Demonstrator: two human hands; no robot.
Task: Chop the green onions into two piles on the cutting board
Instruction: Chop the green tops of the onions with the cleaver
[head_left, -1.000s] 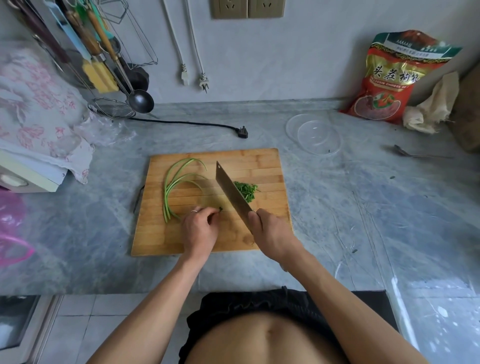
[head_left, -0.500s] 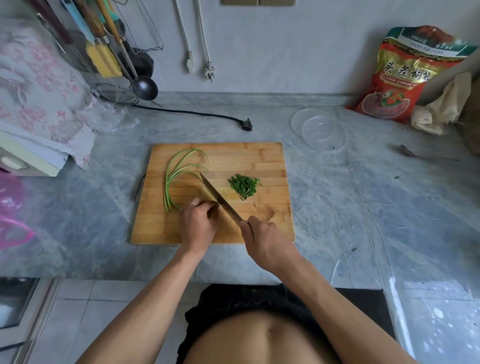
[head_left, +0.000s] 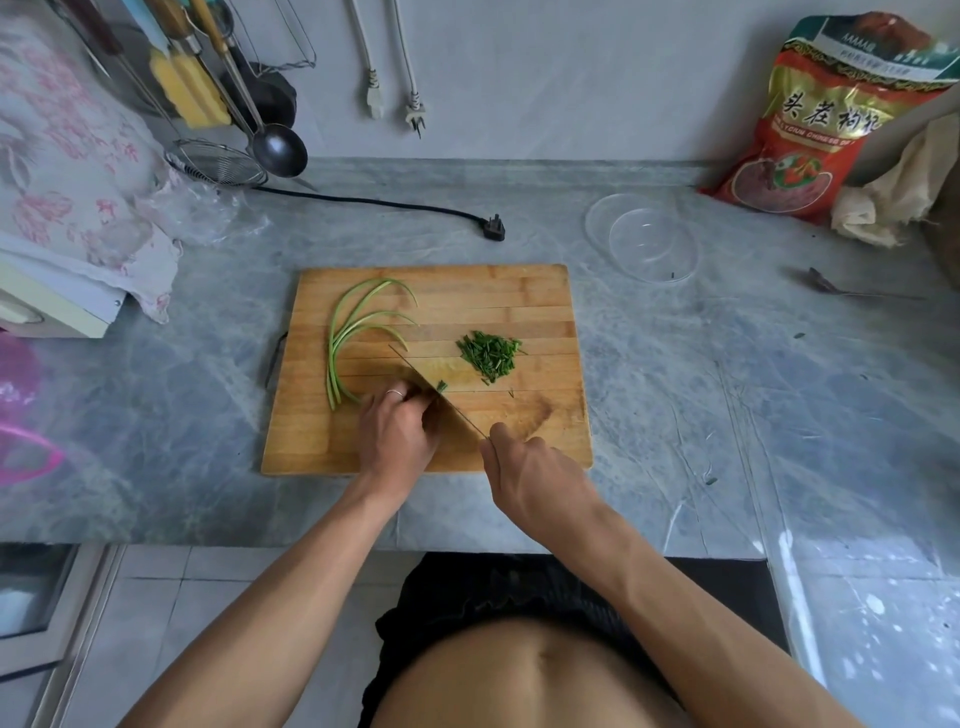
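Red snack bag (head_left: 836, 109) leans on the wall way off right of the hands, clear bowl (head_left: 644, 239) nearer, black plug (head_left: 493, 228) straight ahead, ladle (head_left: 275, 148) far left.

Knife (head_left: 441, 395) across held green onions (head_left: 353, 332)

Long green onions (head_left: 347, 343) lie on the wooden cutting board (head_left: 519, 296), curving away from the left hand (head_left: 397, 434), which pins their near ends. A small heap of chopped green onion (head_left: 489, 353) sits beyond the right hand (head_left: 530, 480). The knife (head_left: 441, 397) runs slantwise between both hands, a few cut bits at its blade.
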